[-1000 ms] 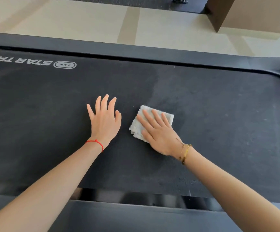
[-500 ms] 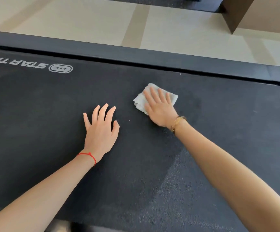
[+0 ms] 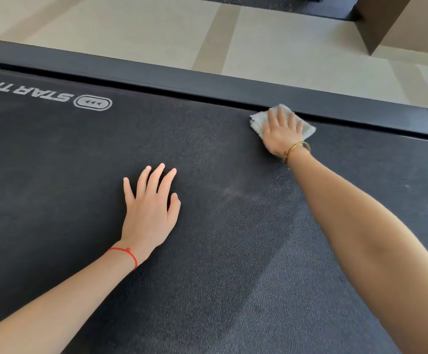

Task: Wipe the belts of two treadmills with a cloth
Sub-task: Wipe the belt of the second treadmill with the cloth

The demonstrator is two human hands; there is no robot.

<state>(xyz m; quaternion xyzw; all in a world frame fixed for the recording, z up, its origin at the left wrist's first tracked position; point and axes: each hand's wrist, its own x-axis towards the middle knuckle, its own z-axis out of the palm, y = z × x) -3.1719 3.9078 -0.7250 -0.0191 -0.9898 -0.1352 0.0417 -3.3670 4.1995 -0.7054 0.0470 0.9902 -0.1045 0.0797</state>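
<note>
Folded white cloth being pressed flat under right hand at belt's far edge — left hand being rested open-fingered, well apart.

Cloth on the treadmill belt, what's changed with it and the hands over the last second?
The right hand pushed the cloth away across the treadmill belt, from beside the left hand up to the far side rail. Fingers stayed flat on the cloth. The left hand stayed pressed flat on the belt.
</note>
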